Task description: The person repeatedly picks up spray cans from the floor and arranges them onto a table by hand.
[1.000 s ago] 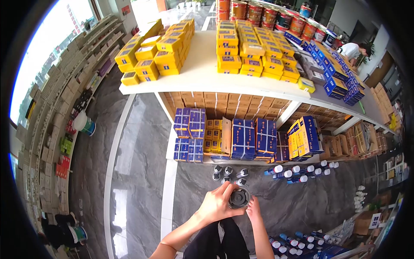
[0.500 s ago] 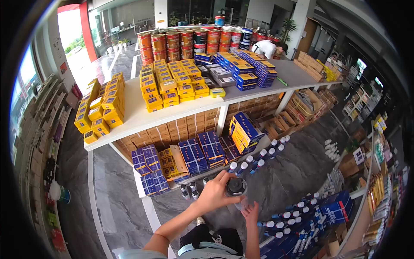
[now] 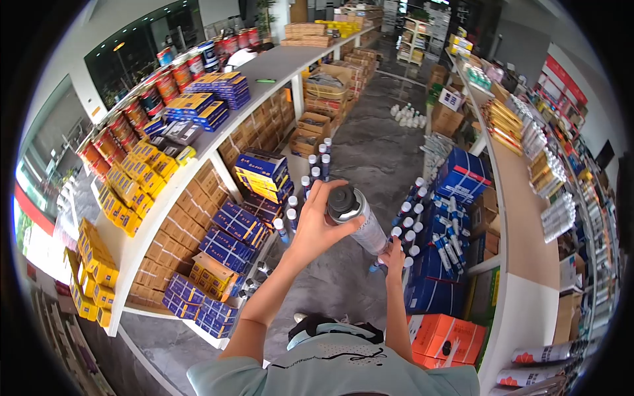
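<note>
A silvery-grey can [image 3: 370, 231] with a black cap, shaped like a spray can, is held tilted in front of my body, its cap end towards me. My left hand [image 3: 318, 221] wraps round its upper end just below the cap. At the lower end, my right hand [image 3: 394, 256] grips near the base, its fingers partly hidden. A small pale-blue and pinkish patch [image 3: 376, 266] shows beside the right fingers; I cannot make out what it is. White-capped bottles [image 3: 404, 231] stand on the floor just past my right hand.
To the left runs a long counter [image 3: 218, 132] with yellow boxes [image 3: 142, 175] and blue boxes [image 3: 224, 89]. Blue cartons [image 3: 228, 247] sit on its lower shelf. At right are a blue box [image 3: 460, 175], an orange carton [image 3: 446, 336] and another counter [image 3: 528, 244]. A grey floor aisle [image 3: 356, 132] lies between.
My view has swung to the right, along the aisle between the counters. The can is now more tilted, showing its side, and my right hand has closed in on its lower end.
</note>
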Demonstrator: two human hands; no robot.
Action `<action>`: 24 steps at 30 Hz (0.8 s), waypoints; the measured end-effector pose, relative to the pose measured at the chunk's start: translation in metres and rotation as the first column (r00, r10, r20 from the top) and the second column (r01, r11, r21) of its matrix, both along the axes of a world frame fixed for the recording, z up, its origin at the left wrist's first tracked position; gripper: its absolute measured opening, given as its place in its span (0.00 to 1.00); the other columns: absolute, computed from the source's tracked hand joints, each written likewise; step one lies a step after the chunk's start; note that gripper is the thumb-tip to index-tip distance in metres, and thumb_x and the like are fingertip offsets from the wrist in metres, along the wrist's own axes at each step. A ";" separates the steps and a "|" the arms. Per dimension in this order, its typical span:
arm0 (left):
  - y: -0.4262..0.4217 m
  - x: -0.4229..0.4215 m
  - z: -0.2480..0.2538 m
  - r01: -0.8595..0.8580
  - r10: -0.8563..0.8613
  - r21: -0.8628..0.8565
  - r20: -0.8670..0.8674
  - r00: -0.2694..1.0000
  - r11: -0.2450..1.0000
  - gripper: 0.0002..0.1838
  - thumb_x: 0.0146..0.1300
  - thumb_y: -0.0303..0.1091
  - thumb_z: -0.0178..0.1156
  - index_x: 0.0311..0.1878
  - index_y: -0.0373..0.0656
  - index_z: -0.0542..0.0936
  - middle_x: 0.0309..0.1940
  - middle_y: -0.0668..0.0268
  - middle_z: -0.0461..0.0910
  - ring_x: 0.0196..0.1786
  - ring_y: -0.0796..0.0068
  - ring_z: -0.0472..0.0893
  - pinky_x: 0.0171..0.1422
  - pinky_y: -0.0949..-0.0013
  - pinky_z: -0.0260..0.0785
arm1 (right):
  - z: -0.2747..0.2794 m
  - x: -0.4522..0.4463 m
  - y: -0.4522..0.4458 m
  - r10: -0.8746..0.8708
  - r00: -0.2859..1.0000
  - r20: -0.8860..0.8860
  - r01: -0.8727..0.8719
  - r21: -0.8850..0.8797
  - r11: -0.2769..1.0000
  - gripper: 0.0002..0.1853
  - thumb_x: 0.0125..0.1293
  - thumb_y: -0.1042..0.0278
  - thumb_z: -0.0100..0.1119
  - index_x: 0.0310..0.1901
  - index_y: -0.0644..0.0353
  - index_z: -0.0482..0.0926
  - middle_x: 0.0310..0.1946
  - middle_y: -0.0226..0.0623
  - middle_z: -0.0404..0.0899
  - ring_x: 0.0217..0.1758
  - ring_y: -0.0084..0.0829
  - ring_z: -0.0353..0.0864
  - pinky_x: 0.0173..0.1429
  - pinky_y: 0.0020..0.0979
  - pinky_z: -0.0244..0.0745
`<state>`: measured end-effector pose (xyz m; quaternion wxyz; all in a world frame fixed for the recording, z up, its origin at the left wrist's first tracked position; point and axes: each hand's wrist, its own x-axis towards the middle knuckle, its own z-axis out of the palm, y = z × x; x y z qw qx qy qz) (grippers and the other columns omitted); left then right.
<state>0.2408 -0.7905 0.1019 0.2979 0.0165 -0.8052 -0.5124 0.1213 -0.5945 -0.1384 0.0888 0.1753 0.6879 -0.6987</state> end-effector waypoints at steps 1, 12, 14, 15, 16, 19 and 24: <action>0.013 -0.014 -0.005 0.064 -0.066 -0.022 -0.075 0.995 0.998 0.34 0.50 0.36 0.77 0.59 0.34 0.74 0.49 0.61 0.71 0.49 0.68 0.81 0.41 0.70 0.81 | -0.011 -0.007 0.019 -0.008 1.000 0.024 0.009 -0.042 0.999 0.36 0.60 0.36 0.59 0.43 0.72 0.85 0.35 0.39 0.85 0.39 0.30 0.83 0.47 0.29 0.75; 0.182 -0.109 -0.047 0.608 -0.606 0.117 -0.056 0.793 0.785 0.28 0.54 0.24 0.72 0.56 0.40 0.69 0.44 0.66 0.78 0.36 0.82 0.81 0.29 0.77 0.78 | 0.007 0.036 0.212 -0.147 0.986 -0.082 0.169 0.446 0.879 0.27 0.70 0.44 0.49 0.41 0.65 0.81 0.37 0.56 0.83 0.48 0.59 0.82 0.52 0.45 0.73; 0.209 -0.117 -0.043 0.655 -0.676 0.222 0.031 0.736 0.723 0.29 0.50 0.33 0.77 0.51 0.41 0.71 0.43 0.64 0.80 0.48 0.75 0.81 0.52 0.70 0.74 | 0.002 0.047 0.234 -0.272 0.961 -0.049 0.267 0.422 0.866 0.27 0.70 0.44 0.49 0.39 0.66 0.81 0.37 0.57 0.83 0.48 0.59 0.82 0.52 0.46 0.73; 0.219 -0.125 -0.040 0.720 -0.738 0.189 0.039 0.674 0.668 0.29 0.51 0.33 0.77 0.51 0.41 0.71 0.43 0.64 0.81 0.44 0.76 0.82 0.47 0.71 0.75 | 0.001 0.051 0.245 -0.316 0.946 -0.071 0.315 0.432 0.845 0.27 0.70 0.44 0.49 0.38 0.67 0.81 0.36 0.57 0.83 0.47 0.59 0.82 0.52 0.46 0.73; 0.231 -0.132 -0.035 0.780 -0.795 0.160 0.049 0.605 0.604 0.29 0.51 0.33 0.77 0.51 0.41 0.70 0.42 0.64 0.81 0.41 0.76 0.83 0.43 0.72 0.75 | 0.001 0.056 0.256 -0.361 0.928 -0.090 0.361 0.445 0.819 0.27 0.70 0.44 0.49 0.38 0.67 0.81 0.36 0.58 0.82 0.46 0.59 0.82 0.51 0.46 0.72; 0.271 -0.154 -0.028 0.881 -0.910 0.226 0.123 0.397 0.415 0.30 0.51 0.31 0.75 0.53 0.42 0.68 0.45 0.63 0.81 0.30 0.78 0.82 0.26 0.75 0.75 | -0.003 0.067 0.284 -0.540 0.834 -0.115 0.532 0.426 0.732 0.28 0.70 0.43 0.50 0.36 0.67 0.80 0.33 0.58 0.82 0.43 0.59 0.81 0.49 0.47 0.72; 0.349 -0.204 -0.019 0.977 -0.997 0.203 0.053 0.054 0.064 0.28 0.52 0.33 0.75 0.56 0.43 0.75 0.45 0.65 0.82 0.30 0.82 0.81 0.24 0.77 0.73 | 0.009 0.072 0.334 -0.750 0.646 -0.146 0.735 0.386 0.558 0.29 0.68 0.42 0.50 0.34 0.68 0.79 0.32 0.59 0.81 0.41 0.57 0.81 0.49 0.46 0.72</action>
